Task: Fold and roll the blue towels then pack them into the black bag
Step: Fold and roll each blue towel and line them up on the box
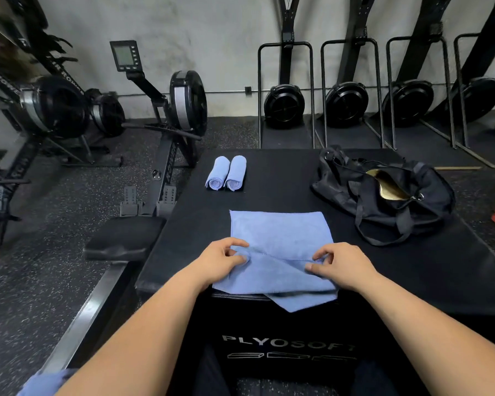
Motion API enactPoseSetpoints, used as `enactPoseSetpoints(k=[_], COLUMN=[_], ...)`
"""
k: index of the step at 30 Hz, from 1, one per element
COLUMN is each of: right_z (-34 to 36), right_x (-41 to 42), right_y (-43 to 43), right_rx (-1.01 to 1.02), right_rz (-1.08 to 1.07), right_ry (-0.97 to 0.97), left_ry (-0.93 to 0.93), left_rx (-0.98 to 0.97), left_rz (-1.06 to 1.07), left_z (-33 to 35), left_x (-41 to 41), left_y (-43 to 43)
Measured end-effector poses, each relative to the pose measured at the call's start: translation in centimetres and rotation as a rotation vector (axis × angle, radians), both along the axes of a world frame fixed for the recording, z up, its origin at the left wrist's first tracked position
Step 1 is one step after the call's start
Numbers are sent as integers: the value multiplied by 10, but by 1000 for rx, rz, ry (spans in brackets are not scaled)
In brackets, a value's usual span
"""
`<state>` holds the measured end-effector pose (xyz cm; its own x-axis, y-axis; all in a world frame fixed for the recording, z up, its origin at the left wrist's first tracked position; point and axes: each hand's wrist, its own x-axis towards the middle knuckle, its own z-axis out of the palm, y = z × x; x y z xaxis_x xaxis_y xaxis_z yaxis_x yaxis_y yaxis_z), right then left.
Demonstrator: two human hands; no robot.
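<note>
Head view shows the blue towel (pixel 280 234) flat on the plyo box (pixel 275 172), directly ahead of both hands, with its folded hem running left to right between them. At opposite ends of that hem the left hand (pixel 220 260) and the right hand (pixel 342 265) each pinch the cloth, and one corner hangs over the near rim. Farther back on the left, two rolled towels (pixel 218 172) lie side by side. Far right, nearer the right hand, the black bag (pixel 383 201) sits unzipped with tan lining showing and no towel visible inside.
</note>
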<state>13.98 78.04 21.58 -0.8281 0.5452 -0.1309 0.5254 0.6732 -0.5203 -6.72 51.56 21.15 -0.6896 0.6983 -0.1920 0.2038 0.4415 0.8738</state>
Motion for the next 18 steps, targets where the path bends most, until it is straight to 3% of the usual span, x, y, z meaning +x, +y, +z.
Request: enactPoseSetpoints(k=[3, 6, 10, 18], right_z=[0, 0, 7, 16], right_x=[-3, -6, -10, -35], right_y=[7, 14, 27, 57], right_rx=[22, 5, -49, -90], right_rz=[13, -58, -161, -214], right_ry=[13, 149, 303, 325], left_ry=[-69, -65, 56, 215], left_rx=[36, 45, 60, -2], left_rz=[-6, 7, 85, 227], left_z=[-2, 3, 9, 18], left_x=[-13, -23, -41, -78], left_y=[-4, -6, -3, 16])
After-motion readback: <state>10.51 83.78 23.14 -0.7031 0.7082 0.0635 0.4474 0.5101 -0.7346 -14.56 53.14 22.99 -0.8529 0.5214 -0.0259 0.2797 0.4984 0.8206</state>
